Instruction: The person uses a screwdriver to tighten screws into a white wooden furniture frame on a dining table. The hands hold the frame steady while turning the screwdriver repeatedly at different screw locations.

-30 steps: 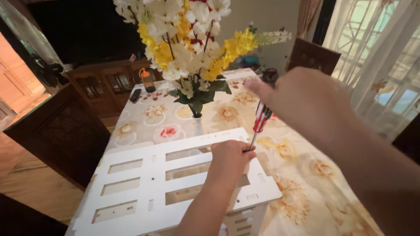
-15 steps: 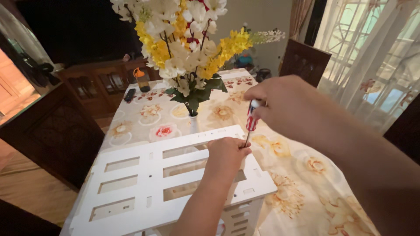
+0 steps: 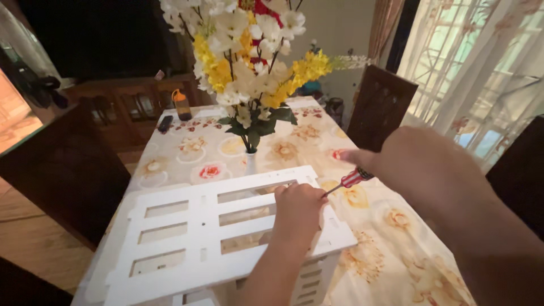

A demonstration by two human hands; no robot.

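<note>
My left grip (image 3: pixel 298 208) clenched, knuckles up, resting on white slatted plastic rack (image 3: pixel 187 238), near its right end. My right grip (image 3: pixel 419 164) closed round screwdriver (image 3: pixel 348 181) with red-striped handle, shaft slanting down-left toward left grip. Rack lies flat on floral-clothed counter (image 3: pixel 391 255). Beyond grips: vase of white and yellow flowers (image 3: pixel 249 73); farther, small orange bottle (image 3: pixel 181 105).

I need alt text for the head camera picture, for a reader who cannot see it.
A person's right hand holds a red-handled screwdriver angled down toward the left hand, which rests on a white slotted panel. The panel lies on a table with a floral cloth, and a vase of white and yellow flowers stands behind it.
</note>
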